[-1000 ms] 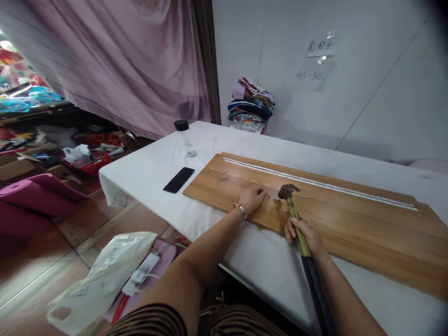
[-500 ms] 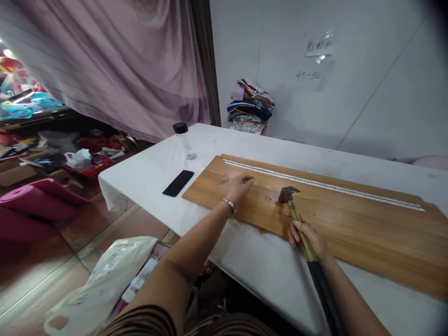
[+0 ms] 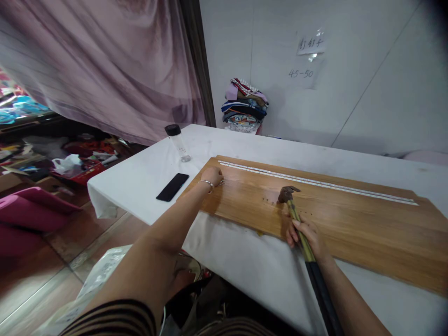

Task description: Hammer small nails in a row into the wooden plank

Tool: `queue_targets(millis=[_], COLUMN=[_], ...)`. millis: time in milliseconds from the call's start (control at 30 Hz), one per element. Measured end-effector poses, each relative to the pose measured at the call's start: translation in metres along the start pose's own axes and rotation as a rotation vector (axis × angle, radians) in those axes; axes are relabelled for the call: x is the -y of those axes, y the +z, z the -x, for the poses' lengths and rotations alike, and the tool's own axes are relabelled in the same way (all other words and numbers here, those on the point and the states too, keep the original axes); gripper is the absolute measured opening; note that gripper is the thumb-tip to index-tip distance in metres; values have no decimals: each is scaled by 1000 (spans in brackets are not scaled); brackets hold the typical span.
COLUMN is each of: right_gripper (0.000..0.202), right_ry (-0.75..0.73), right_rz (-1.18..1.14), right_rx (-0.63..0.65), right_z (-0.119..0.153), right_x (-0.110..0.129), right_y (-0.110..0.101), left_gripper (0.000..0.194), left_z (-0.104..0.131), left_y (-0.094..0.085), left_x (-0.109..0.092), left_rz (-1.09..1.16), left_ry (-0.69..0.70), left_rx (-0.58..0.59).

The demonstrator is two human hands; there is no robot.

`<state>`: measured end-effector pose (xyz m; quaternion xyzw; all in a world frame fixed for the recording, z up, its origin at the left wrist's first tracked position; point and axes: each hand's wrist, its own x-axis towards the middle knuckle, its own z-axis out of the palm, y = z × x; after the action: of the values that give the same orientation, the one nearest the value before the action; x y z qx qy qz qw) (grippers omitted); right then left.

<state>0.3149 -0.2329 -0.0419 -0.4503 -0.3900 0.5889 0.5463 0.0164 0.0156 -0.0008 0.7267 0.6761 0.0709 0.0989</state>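
Note:
A wooden board (image 3: 336,219) lies on the white-covered table. My right hand (image 3: 304,233) is wrapped around the handle of a claw hammer (image 3: 297,215), its rusty head low over the middle of the board. Toward the board's left end, my left hand (image 3: 212,176) rests with its fingers curled down and closed. Some loose nails (image 3: 221,182) show at its fingertips; the hand hides the others, and whether one is pinched cannot be made out. Near the hammer head, a short row of small nails (image 3: 269,201) stands in the board, and more dark dots continue to its right.
Two white measuring strips (image 3: 315,182) run along the board's far side. A black phone (image 3: 172,186) and a clear bottle with a black lid (image 3: 178,143) stand left of the board. Folded clothes (image 3: 245,106) are stacked by the wall. A pink roll (image 3: 31,210) lies on the floor.
My left hand has moved left across the board to the loose nails and now covers part of them. My right hand keeps the hammer in nearly the same place. The view has shifted slightly.

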Motion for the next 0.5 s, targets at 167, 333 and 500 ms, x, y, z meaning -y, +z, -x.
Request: queue_targets(millis=[167,333,500], right_gripper=[40,41,38], right_ry=[19,35,13], right_rz=[-15,-67,-49], right_rx=[20,-32,-19], right_z=[-1,-1,-1], right_x=[-1,0,1], right_y=[-1,5,6], left_gripper=[9,8,20], left_z=[-11,-25,-37], left_y=[-2,-4,-8], left_x=[-8,-11,-11], left_rz=[-133,-222,-297], left_ry=[101,166,214], left_rx=[21,106,183])
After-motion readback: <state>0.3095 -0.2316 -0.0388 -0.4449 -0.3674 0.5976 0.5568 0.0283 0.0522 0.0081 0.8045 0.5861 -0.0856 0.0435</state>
